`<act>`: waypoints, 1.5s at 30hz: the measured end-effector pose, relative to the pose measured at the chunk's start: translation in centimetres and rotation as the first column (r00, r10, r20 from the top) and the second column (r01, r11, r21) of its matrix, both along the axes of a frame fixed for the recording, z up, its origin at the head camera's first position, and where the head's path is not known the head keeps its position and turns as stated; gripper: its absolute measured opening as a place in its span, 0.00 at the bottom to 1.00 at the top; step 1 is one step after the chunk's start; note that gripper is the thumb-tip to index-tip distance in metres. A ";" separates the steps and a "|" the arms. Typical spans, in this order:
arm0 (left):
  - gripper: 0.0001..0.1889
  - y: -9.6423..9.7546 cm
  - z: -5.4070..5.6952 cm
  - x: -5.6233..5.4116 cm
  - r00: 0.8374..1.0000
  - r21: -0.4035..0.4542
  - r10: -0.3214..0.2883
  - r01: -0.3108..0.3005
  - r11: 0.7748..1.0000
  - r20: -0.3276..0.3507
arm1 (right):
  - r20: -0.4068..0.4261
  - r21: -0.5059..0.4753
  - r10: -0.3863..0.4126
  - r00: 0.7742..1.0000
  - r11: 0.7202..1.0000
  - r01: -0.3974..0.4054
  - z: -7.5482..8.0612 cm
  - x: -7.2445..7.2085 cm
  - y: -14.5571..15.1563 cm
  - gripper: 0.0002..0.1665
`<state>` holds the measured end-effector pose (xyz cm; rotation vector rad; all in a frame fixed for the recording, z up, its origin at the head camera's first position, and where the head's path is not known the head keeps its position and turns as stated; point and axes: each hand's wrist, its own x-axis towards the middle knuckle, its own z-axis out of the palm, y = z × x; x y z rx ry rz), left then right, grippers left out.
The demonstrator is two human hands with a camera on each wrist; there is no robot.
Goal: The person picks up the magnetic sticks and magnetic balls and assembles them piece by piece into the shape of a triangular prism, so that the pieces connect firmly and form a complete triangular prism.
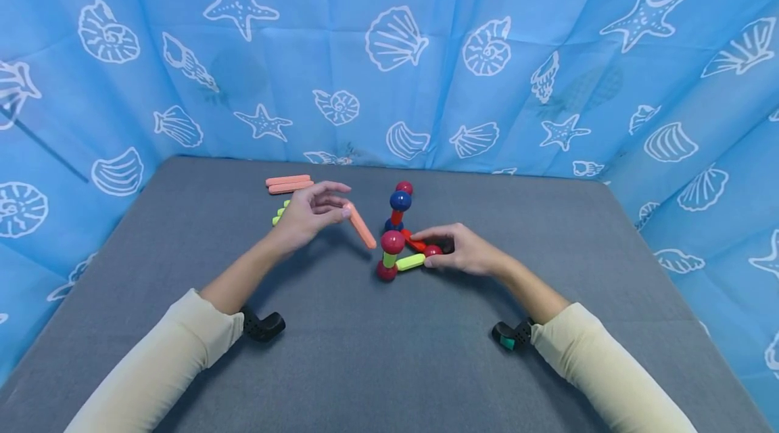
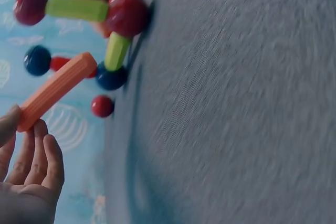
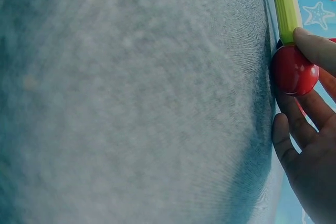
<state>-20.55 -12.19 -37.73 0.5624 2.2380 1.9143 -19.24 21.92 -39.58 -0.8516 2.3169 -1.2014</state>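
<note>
Between the thumb and fingers of my left hand (image 1: 304, 218) an orange-pink ribbed rod (image 1: 362, 227) is pinched at one end, its free end slanting down toward the structure. That structure is built of balls and rods on the table. A red ball (image 1: 392, 241) tops a short upright yellow-green rod (image 1: 389, 260) over a lower red ball (image 1: 386, 272). A flat yellow-green rod (image 1: 410, 262) runs to another red ball (image 3: 295, 71), which my right hand (image 1: 467, 250) grips. Behind stand a blue ball (image 1: 400, 200) and a red rod (image 1: 397, 218).
Two orange-pink rods (image 1: 289, 187) lie at the back left of the grey table (image 1: 365, 365). Yellow-green rods (image 1: 278, 215) sit partly hidden behind my left hand. A blue shell-patterned curtain (image 1: 341, 27) borders the table's far edge. Each wrist wears a black device (image 1: 263, 327).
</note>
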 end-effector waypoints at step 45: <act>0.27 6.3 -0.5 -1.1 0.949 -0.104 -0.178 0.211 0.972 0.261 | 0.009 0.001 0.017 1.000 1.000 -0.017 0.0 0.2 -0.3 0.29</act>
